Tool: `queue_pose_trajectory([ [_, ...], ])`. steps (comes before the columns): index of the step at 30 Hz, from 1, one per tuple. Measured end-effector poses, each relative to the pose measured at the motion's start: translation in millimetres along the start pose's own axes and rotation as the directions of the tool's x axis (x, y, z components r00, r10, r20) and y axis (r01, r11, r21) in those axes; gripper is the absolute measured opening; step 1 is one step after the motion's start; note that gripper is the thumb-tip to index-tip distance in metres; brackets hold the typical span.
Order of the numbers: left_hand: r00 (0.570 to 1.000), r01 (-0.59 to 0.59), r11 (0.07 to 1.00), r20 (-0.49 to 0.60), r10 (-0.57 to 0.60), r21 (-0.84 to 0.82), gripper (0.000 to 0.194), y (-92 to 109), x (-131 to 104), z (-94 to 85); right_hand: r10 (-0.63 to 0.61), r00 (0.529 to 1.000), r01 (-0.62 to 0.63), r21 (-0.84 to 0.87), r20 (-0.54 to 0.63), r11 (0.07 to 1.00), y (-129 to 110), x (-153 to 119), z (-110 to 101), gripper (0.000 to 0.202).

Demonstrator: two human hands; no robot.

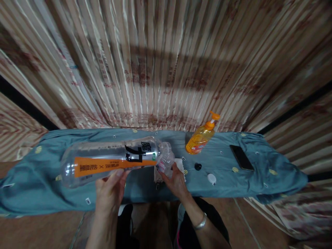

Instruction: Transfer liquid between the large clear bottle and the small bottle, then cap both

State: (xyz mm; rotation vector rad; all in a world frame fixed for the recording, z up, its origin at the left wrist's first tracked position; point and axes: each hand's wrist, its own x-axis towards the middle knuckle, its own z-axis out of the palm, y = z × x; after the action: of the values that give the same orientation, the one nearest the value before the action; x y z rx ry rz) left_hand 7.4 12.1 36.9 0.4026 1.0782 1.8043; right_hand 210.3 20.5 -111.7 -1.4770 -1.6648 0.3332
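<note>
My left hand [114, 185] is wrapped round a large clear plastic bottle [103, 159] with an orange and black label. The bottle lies almost level in the air, its neck pointing right. My right hand [175, 180] grips a small clear bottle [166, 157] whose mouth points up. The big bottle's neck meets the small one near its top; whether they touch I cannot tell. Beneath the small bottle, a pale cloth [157, 177] lies on the covered table. To the right are a black cap [197, 166] and a white cap [211, 178].
An orange pump bottle [199, 140] with yellow-orange liquid stands behind the caps. A dark phone [241, 157] lies farther right. The narrow table has a teal patterned cloth [223, 188]. Striped curtains [160, 69] hang at the back and sides.
</note>
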Motion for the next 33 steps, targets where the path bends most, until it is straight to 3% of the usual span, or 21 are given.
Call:
queue_pose_trajectory([
  [10,0.999,-0.029,1.000,0.037,0.029,-0.011,0.048,-4.5,1.7,-0.1,0.006,0.999,-0.005,0.016,-0.049,1.000,0.6,-1.6,5.7,0.046],
  [33,0.994,-0.071,0.997,0.081,0.071,0.004,0.044,-4.5,3.4,-5.2,0.023,1.000,-0.023,-0.038,-0.008,0.999,4.0,-1.3,6.5,0.048],
])
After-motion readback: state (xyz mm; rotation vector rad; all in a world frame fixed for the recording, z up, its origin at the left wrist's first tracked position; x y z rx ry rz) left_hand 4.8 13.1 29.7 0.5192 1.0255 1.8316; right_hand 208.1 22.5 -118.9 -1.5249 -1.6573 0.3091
